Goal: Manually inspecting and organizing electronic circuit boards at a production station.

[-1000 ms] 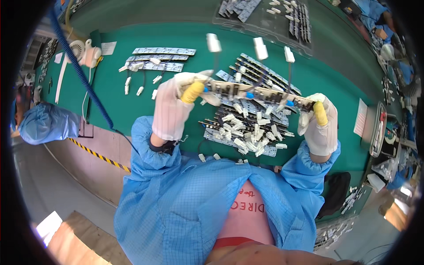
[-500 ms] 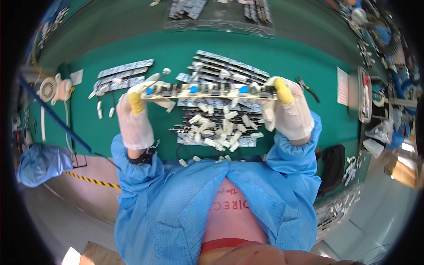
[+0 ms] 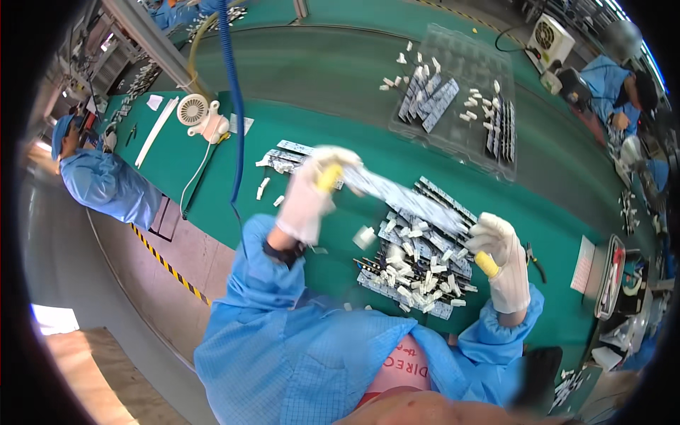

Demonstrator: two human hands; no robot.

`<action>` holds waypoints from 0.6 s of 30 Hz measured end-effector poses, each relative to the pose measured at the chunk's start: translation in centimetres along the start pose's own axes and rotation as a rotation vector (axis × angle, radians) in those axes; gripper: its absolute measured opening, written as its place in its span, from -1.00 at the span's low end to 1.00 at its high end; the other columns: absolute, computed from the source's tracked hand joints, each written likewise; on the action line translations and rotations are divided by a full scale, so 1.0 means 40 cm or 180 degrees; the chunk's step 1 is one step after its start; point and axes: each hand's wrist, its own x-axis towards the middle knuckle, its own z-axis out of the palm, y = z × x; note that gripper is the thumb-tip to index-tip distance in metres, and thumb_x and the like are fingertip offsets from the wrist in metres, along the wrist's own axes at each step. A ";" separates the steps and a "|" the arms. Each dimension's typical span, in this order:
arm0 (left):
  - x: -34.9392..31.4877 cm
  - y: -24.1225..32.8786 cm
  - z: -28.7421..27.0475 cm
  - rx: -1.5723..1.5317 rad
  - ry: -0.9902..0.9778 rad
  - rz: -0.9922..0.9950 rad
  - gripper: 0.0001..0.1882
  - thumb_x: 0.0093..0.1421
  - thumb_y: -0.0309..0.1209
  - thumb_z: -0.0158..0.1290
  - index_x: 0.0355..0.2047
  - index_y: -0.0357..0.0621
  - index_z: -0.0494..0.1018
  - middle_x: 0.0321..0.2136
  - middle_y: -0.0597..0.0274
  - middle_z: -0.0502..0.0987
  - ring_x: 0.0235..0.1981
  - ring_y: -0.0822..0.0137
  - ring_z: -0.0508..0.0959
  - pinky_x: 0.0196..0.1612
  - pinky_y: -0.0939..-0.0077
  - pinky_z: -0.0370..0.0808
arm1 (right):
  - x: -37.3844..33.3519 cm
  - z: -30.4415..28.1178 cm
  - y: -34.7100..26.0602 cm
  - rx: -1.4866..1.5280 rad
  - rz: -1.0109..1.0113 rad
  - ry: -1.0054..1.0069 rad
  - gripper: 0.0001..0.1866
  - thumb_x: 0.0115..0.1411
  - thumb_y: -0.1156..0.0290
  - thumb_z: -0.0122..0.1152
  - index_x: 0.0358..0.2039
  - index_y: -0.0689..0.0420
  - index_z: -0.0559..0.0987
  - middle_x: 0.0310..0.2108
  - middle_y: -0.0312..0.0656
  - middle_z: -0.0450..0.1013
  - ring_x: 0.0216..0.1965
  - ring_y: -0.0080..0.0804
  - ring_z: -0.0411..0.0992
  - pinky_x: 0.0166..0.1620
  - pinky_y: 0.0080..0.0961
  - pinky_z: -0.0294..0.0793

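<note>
Two gloved hands, one blurred strip

Both hands grip a long pale circuit strip (image 3: 407, 200) above the green bench (image 3: 340, 92). The left white-gloved hand (image 3: 312, 195) is closed on its far-left end, smeared by motion; the right white-gloved hand (image 3: 499, 255) pinches the near-right end. Yellow fingertip covers show on both. Detail along the strip is unreadable. Beneath lies a heap of similar strips and small white pieces (image 3: 418, 265), partly hidden.

Hands (image 3: 397, 219) in white knit cloth gloves; table mat (image 3: 340, 92) matt green; tray (image 3: 460, 85) — clear glossy plastic.
</note>
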 end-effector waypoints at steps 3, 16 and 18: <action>0.118 0.001 -0.157 0.0010 0.0380 0.0208 -0.78 0.14 -0.55 -0.11 -0.20 -0.25 0.43 -0.34 0.21 0.51 -0.34 0.40 0.54 -0.23 0.54 0.42 | 0.016 -0.063 0.035 -0.1904 -0.0506 0.0688 -0.54 0.05 0.46 0.26 0.00 0.20 0.41 -0.14 -0.10 0.46 -0.11 -0.33 0.47 -0.02 -0.46 0.43; 0.130 0.065 -0.113 0.1827 -0.0181 0.0678 -0.67 0.19 -0.22 0.02 -0.11 -0.13 0.48 -0.16 0.16 0.53 -0.11 0.28 0.49 -0.01 0.39 0.37 | 0.103 -0.136 0.078 0.0735 0.0369 0.0371 -0.65 -0.04 0.56 0.34 -0.23 0.16 0.42 -0.18 -0.10 0.42 -0.29 -0.42 0.47 -0.23 -0.57 0.49; 0.110 0.152 -0.034 0.0577 -0.0820 0.0755 -0.37 0.24 0.05 -0.11 0.03 -0.31 0.36 0.02 0.05 0.42 0.10 0.22 0.38 0.18 0.36 0.23 | 0.102 -0.126 -0.043 0.1156 -0.0016 0.0504 -0.54 -0.04 0.35 0.40 -0.16 0.16 0.40 -0.18 -0.09 0.42 -0.34 -0.51 0.46 -0.33 -0.67 0.44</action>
